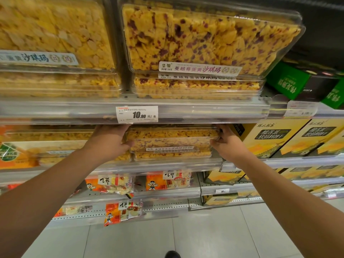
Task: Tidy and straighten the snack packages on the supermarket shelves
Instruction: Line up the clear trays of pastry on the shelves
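A clear plastic box of yellow cranberry snack cakes [171, 140] sits on top of another such box [173, 155] on the second shelf [158, 165]. My left hand [109, 140] grips the top box's left end, thumb on its front. My right hand [226, 140] grips its right end, fingers curled round the corner. The fingertips of both hands are hidden under the shelf above. On the top shelf [74, 110], more clear boxes of the same snack [204, 40] lie stacked, with plain yellow ones [52, 32] to their left.
Yellow cartons [275, 138] stand right of the held box, and green boxes [286, 81] sit at the upper right. Orange snack bags [167, 180] lie on lower shelves; one bag [122, 211] overhangs a shelf edge. A price tag [137, 114] hangs above my hands. Tiled floor lies below.
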